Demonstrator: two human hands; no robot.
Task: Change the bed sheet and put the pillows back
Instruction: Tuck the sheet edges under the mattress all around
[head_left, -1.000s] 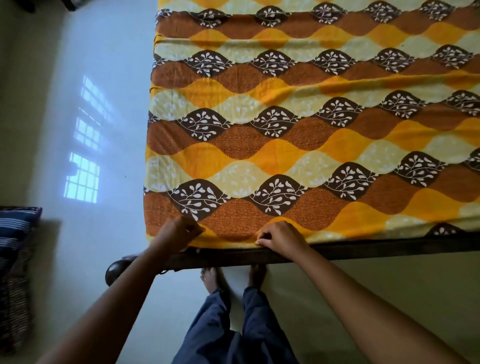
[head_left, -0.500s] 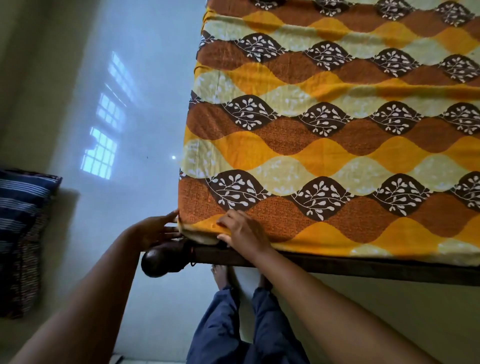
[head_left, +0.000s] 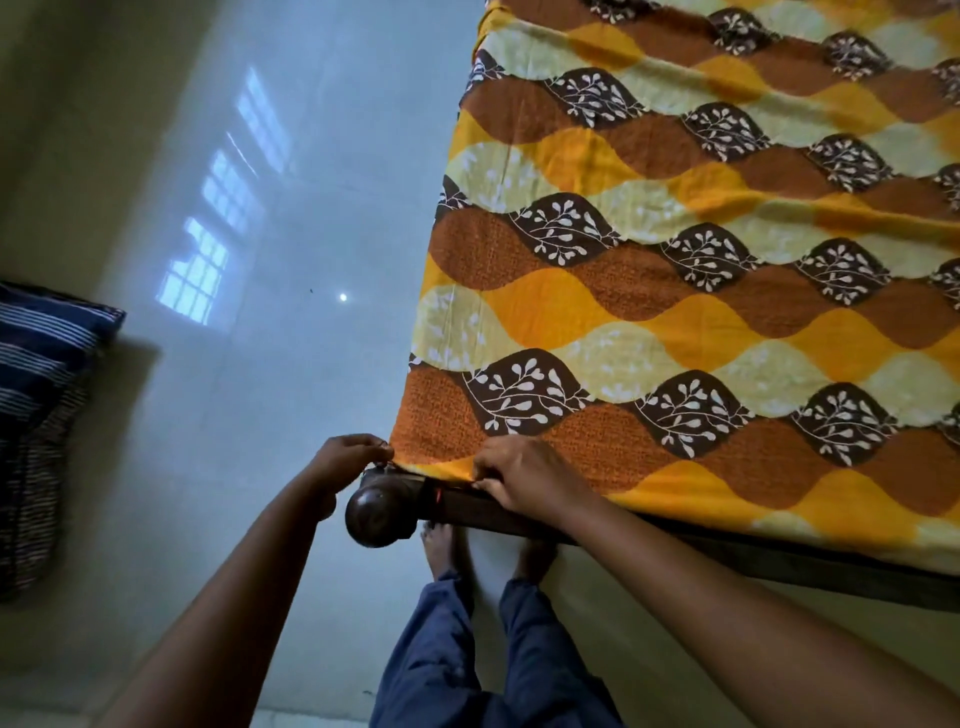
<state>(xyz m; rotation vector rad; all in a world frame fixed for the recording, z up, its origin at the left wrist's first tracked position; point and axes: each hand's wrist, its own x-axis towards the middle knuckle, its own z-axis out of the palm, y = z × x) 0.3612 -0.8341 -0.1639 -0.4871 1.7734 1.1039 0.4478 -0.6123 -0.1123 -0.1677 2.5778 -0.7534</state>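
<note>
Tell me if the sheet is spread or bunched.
Spread. The sheet lies flat across the bed with faint creases, down to the near corner, where the left hand and right hand grip its edge.

glossy pale floor (head_left: 322, 156) with bluish window reflections (head_left: 195, 283), dark wooden bed frame (head_left: 727, 551), round corner knob (head_left: 376, 514)

The person wears loose, creased blue trousers (head_left: 431, 670), with bare feet (head_left: 440, 546) and bare forearms (head_left: 244, 592) showing.

Open floor (head_left: 270, 395) lies left of the bed (head_left: 779, 564); a round bedpost knob (head_left: 376, 512) blocks its corner.
</note>
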